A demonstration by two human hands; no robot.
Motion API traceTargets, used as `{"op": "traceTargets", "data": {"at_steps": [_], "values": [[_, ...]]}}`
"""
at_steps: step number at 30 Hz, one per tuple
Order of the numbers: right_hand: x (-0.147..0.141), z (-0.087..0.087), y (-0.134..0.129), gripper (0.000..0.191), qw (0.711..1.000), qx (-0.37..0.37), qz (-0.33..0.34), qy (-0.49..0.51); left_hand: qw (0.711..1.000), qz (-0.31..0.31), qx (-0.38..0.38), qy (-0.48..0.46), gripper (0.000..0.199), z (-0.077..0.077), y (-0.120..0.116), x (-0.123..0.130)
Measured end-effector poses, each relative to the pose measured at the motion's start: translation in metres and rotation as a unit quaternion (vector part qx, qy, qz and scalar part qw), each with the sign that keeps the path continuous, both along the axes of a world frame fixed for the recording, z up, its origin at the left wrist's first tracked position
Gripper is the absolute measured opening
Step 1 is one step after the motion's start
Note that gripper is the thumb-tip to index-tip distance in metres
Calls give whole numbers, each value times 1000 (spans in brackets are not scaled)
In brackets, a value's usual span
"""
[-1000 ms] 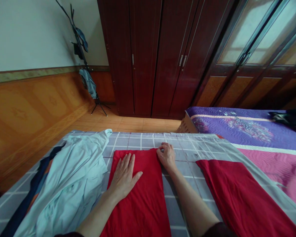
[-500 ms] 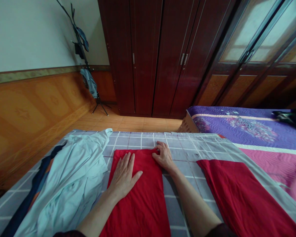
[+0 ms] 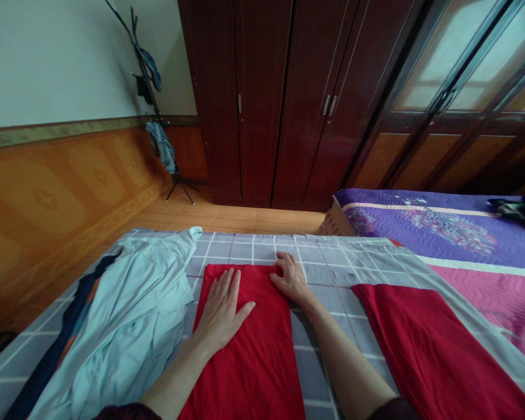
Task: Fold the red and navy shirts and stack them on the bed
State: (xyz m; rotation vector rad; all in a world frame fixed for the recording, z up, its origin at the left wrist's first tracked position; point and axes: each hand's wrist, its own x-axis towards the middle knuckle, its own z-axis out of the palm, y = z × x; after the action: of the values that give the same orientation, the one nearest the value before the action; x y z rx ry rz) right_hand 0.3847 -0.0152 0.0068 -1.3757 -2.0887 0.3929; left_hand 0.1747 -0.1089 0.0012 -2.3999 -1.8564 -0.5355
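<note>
A folded red cloth [image 3: 254,361] lies lengthwise in front of me on a grey checked sheet [image 3: 328,256]. My left hand [image 3: 223,309] rests flat on its upper left part, fingers apart and pointing away from me. At the cloth's top right corner is my right hand [image 3: 290,278], its fingers bent over the edge and not gripping the fabric visibly. To the right lies a second red cloth [image 3: 429,344]. On the left, a pale blue garment [image 3: 140,309] is spread in loose wrinkles over a dark blue one [image 3: 70,326].
Beyond the sheet stand a dark red wardrobe [image 3: 262,105] and a coat rack [image 3: 157,111] with items hanging on it. At the right is a purple and pink quilt [image 3: 455,224] with a dark item [image 3: 520,211] on it.
The whole view has shifted slightly, with things appearing a little further right. Both hands keep nearly the same places on the red cloth.
</note>
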Motion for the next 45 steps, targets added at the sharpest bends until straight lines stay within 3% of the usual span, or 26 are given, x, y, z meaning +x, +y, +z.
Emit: {"op": "traceTargets", "data": {"at_steps": [6,14,19,26,30,34,38,41,45], "values": [[2,-2,5,12,999,6,-23,32,997,65,45,-7,65,-2,5,-8],[1,3,-2,9,1000,11,4,16,993,87,65,-44,57,-19,14,-22],[2,-3,5,15,998,27,-58,29,988,79,107,-80,53,-30,16,-30],[2,-9,7,13,992,61,-110,21,989,94,95,-71,54,-35,18,-31],[3,-6,5,14,991,81,-109,10,989,96,87,-71,51,-27,19,-31],[-6,11,-7,27,985,134,-109,14,993,67,72,-67,51,-2,10,-18],[-35,26,-33,32,987,157,19,25,997,-45,-7,-69,56,21,-3,2],[-56,21,-52,38,993,95,75,-13,991,-84,-98,-38,57,26,-7,7],[-59,5,-58,51,989,53,49,-126,989,-61,-136,-15,60,19,-2,-6]]}}
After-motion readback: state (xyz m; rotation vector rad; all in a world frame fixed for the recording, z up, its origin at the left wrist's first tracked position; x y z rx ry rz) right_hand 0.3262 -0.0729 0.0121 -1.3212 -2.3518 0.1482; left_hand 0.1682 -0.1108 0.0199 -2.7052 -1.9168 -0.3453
